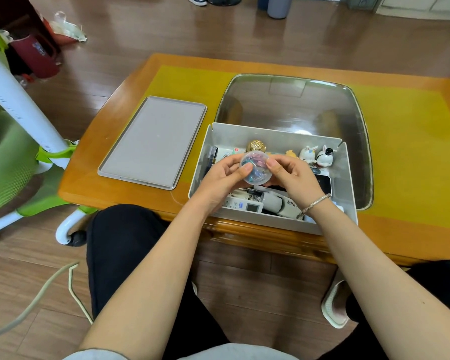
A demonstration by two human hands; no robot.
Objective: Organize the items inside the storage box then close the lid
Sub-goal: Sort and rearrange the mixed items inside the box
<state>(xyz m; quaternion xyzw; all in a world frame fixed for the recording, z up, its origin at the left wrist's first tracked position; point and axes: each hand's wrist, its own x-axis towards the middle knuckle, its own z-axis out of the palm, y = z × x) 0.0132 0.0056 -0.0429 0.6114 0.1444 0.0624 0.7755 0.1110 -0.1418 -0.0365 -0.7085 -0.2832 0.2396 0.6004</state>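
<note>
Both hands (255,175) around clear container (255,168)

L hand (225,175) + R hand (291,175) — fingers curled, pinching.

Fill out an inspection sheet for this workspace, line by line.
Surface: wooden table with a yellow mat and a glass panel.
Job's things: open white storage box at the table's near edge, holding animal figurines, a gold ornament, a remote and other small items; lid lies flat on the table, left of the box.
Clutter: nothing seen on the table outside the box.
Hands: left hand and right hand together hold a clear round container of colourful bits above the box.
Cables: pale cable on the floor, left.
Surroundings: wood floor, green and white chair, slipper.
</note>
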